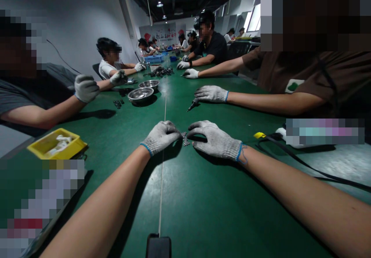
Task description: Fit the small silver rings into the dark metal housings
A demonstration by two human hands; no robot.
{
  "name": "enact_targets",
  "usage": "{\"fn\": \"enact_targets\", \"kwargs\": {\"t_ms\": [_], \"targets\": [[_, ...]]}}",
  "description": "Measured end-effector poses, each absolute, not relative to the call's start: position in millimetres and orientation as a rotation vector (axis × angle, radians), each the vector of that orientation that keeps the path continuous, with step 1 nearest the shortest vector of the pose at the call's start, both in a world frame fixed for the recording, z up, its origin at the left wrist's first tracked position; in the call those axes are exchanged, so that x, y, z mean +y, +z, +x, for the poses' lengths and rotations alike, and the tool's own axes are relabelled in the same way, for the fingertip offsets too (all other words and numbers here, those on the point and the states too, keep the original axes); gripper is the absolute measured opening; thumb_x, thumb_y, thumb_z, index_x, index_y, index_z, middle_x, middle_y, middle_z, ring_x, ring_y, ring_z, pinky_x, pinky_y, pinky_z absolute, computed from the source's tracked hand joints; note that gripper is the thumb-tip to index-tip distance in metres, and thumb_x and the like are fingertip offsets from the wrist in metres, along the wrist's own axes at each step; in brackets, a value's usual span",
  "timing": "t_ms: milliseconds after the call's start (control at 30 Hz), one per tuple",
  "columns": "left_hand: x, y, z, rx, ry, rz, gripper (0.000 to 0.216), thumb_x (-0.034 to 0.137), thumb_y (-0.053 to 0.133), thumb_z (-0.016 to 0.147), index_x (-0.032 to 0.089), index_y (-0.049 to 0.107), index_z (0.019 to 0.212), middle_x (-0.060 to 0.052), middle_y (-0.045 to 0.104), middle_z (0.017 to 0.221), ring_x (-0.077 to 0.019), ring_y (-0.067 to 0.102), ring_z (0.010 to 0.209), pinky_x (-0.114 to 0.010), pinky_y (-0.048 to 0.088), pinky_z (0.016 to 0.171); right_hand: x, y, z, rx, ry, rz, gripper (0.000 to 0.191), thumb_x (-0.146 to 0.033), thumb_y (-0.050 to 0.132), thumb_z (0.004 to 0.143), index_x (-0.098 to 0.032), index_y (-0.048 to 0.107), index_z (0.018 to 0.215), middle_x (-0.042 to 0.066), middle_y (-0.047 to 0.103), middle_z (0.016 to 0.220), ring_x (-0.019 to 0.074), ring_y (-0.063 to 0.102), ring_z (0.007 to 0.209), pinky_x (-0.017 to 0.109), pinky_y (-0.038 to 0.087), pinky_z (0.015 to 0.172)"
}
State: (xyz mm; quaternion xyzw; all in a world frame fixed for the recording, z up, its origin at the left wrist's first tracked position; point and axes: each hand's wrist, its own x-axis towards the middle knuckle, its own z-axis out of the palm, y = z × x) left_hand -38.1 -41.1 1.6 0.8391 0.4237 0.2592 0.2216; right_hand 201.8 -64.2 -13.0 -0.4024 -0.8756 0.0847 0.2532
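Note:
A small cluster of round metal pieces with holes, like nuts or rings point(185, 139), lies on the green table between my two hands. My left hand point(162, 137), in a grey-white knit glove with dark fingertips, is at the cluster's left edge. Its fingers are bent and pressed together with the thumb; whether anything is between them is hidden. On the right side, my right hand point(216, 140), gloved alike, has its thumb and fingers apart. Those fingertips come close to the metal pieces, and no object shows in the gap.
Left stands a yellow bin point(58, 145) with white items. Two steel bowls point(141, 95) and dark parts point(162, 71) lie farther up. A co-worker's gloved hand point(211, 93) rests by a pen-shaped tool point(193, 104). Black cables point(304, 163) run right; a black device point(159, 246) sits in front.

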Motion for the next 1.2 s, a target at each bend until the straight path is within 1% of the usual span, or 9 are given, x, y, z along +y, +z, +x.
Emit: {"fn": "enact_targets", "kwargs": {"t_ms": [167,367,500,700,833,967,1200], "targets": [[-41.2,2.2,-38.5,1.155,0.720,2.324,0.025,0.025,0.064,0.086,0.018,0.072,0.064,-0.004,0.066,0.073,-0.0187,0.062,0.079,-0.032,0.049,0.080,-64.0,-12.8,202.3,-2.360,0.251,-1.091,0.025,-0.029,0.072,0.087,-0.022,0.081,0.109,0.012,0.072,0.131,0.0313,0.066,0.122,0.050,0.050,0.108],[-40.1,-0.4,-39.6,1.143,0.705,2.303,0.025,0.024,0.065,0.086,0.017,0.072,0.063,-0.004,0.066,0.074,-0.0183,0.061,0.079,-0.031,0.048,0.078,-65.3,-12.9,202.1,-2.383,0.254,-1.034,0.026,-0.027,0.072,0.087,-0.021,0.081,0.110,0.013,0.071,0.131,0.0314,0.065,0.121,0.051,0.049,0.108],[-39.5,-2.1,-40.1,1.120,0.727,2.287,0.024,0.022,0.064,0.085,0.017,0.071,0.062,-0.004,0.066,0.074,-0.0180,0.061,0.079,-0.031,0.048,0.078,-65.4,-12.9,202.4,-2.381,0.265,-1.038,0.024,-0.027,0.072,0.087,-0.023,0.081,0.109,0.011,0.072,0.130,0.0303,0.066,0.120,0.050,0.049,0.108],[-39.5,-1.0,-38.8,1.085,0.747,2.266,0.025,0.027,0.067,0.085,0.018,0.072,0.062,-0.004,0.064,0.070,-0.0182,0.060,0.076,-0.031,0.046,0.074,-64.6,-12.8,203.1,-2.391,0.276,-1.022,0.027,-0.025,0.073,0.085,-0.022,0.081,0.110,0.012,0.072,0.130,0.0315,0.065,0.120,0.051,0.049,0.108],[-40.0,-0.6,-39.2,1.110,0.733,2.246,0.024,0.024,0.067,0.085,0.018,0.073,0.063,-0.004,0.066,0.074,-0.0188,0.061,0.079,-0.031,0.047,0.077,-64.4,-11.7,202.4,-2.396,0.291,-1.009,0.025,-0.024,0.072,0.085,-0.022,0.082,0.108,0.012,0.072,0.128,0.0309,0.066,0.119,0.050,0.049,0.107],[-40.6,-0.2,-39.2,1.111,0.739,2.241,0.025,0.022,0.067,0.084,0.018,0.072,0.060,-0.003,0.064,0.073,-0.0181,0.060,0.077,-0.031,0.047,0.076,-65.2,-10.9,202.3,-2.401,0.294,-1.000,0.025,-0.024,0.072,0.085,-0.023,0.081,0.108,0.011,0.072,0.128,0.0304,0.065,0.119,0.050,0.049,0.107],[-40.7,-0.6,-37.8,1.086,0.740,2.246,0.022,0.023,0.067,0.085,0.018,0.075,0.065,-0.004,0.066,0.074,-0.0178,0.061,0.078,-0.030,0.047,0.075,-66.3,-9.8,203.6,-2.408,0.287,-1.004,0.025,-0.027,0.072,0.087,-0.023,0.081,0.109,0.011,0.072,0.130,0.0306,0.065,0.120,0.050,0.048,0.108]]}}
